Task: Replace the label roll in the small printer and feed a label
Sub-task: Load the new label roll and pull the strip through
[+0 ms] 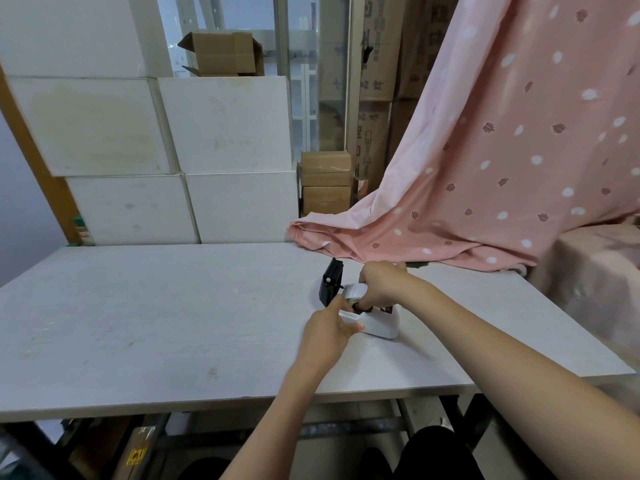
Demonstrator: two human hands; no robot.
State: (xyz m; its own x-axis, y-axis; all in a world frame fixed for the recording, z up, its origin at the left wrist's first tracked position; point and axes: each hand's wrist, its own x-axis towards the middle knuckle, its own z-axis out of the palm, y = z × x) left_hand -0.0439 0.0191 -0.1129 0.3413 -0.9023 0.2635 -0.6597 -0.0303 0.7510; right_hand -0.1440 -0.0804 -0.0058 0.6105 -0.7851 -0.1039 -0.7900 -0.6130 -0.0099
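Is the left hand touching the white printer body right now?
Touching. The head view shows the left hand with its fingers resting on the near end of the white printer, no gap visible, while the right hand holds the label roll.

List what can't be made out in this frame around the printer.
- Head view: inside of the printer, hidden by the right hand and left hand.
- Label roll: seated or just held, covered by fingers.
- Black lid: hinged or detached, too small.
- Printer's dark marking: blurred, unreadable.
- Fed label: none discernible.
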